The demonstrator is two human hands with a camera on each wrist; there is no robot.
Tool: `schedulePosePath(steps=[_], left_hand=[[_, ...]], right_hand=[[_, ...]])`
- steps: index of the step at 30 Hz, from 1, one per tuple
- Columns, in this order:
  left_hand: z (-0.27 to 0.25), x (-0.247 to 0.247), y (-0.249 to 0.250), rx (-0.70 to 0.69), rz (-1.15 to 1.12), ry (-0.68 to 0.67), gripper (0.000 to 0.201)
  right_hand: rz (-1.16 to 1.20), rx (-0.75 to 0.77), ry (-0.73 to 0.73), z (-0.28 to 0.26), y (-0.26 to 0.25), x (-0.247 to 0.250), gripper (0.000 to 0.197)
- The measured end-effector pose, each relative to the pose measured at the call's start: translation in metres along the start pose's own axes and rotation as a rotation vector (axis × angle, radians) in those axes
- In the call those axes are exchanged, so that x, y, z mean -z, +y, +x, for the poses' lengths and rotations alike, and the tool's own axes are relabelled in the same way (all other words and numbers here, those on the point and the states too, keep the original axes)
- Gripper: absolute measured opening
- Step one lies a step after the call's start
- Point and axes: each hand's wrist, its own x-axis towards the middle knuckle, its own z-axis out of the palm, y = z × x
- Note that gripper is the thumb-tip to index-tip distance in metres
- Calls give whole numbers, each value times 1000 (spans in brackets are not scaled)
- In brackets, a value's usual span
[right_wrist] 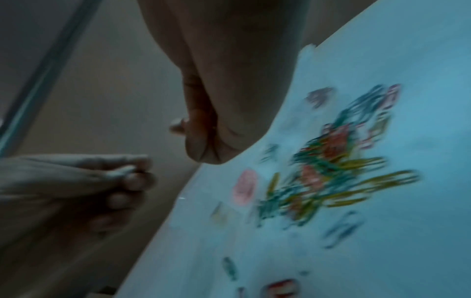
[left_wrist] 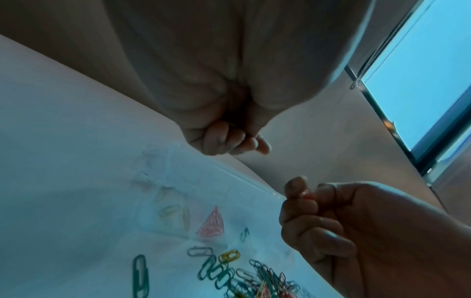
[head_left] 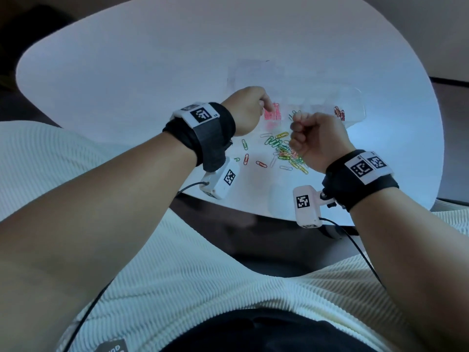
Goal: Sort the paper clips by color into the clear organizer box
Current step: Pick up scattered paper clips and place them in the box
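Your lap, in pale ribbed cloth (head_left: 203,288), fills the near edge, with the white table (head_left: 127,72) beyond it. Furthest left, your left hand (head_left: 247,110) hangs over the near-left cell of the clear organizer box (head_left: 355,97), fingers curled and bunched; whether it grips a clip I cannot tell, though it looks placed to drop one onto the pink clips (head_left: 272,114) heaped there. Faint yellow clips (left_wrist: 169,209) show in a neighbouring cell. Below the box lies the unsorted pile of paper clips (head_left: 284,151), green, yellow, red and white, so most sorting remains. Your right hand (head_left: 317,141) is raised above it, fingers curled, seemingly pinching something reddish at thumb and forefinger. Dark red clips (head_left: 339,113) sit in the right-hand cell, probably its target.
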Motion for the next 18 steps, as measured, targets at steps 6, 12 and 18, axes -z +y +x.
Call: schedulePosePath(steps=[6, 12, 18], left_hand=[[5, 11, 2, 54, 37, 87, 38], [10, 11, -3, 123, -11, 96, 36], [16, 5, -6, 155, -140, 114, 36]], right_hand=[[-29, 15, 86, 12, -21, -41, 34], [-255, -14, 223, 37, -36, -62, 54], [-273, -72, 225, 40, -36, -60, 74]])
